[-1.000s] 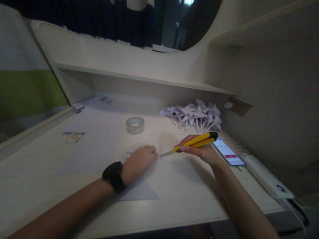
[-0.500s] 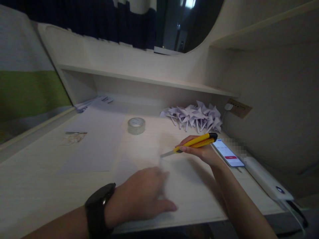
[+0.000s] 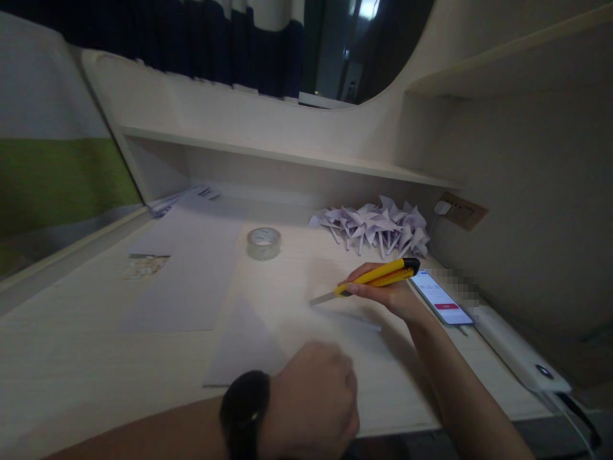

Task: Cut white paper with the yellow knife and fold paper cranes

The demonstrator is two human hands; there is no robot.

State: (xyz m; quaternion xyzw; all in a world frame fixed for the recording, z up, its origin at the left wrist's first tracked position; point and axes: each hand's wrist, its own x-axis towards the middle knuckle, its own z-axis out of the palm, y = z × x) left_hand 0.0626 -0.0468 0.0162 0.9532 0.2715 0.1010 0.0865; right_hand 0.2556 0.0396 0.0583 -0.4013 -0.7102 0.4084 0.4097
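My right hand (image 3: 390, 295) grips a yellow utility knife (image 3: 380, 273) with a black end. Its blade is out, pointing left and hovering just above a white sheet of paper (image 3: 335, 322) on the desk (image 3: 71, 358). My left hand (image 3: 311, 399), with a black watch (image 3: 244, 409) on the wrist, lies at the near part of that sheet by the desk's front edge. Its fingers curl down out of sight. A folded triangular piece of paper (image 3: 244, 348) lies just left of it.
A roll of clear tape (image 3: 263, 243) stands mid-desk. A pile of folded paper cranes (image 3: 378, 227) sits at the back right. A lit phone (image 3: 440, 297), a white power strip (image 3: 522, 358), a large sheet (image 3: 191, 268) and a small wrapper (image 3: 143, 265) also lie here.
My left hand has drawn back from beside the blade to the desk's front edge, and the paper has shifted with it. The right hand and knife have stayed almost still.
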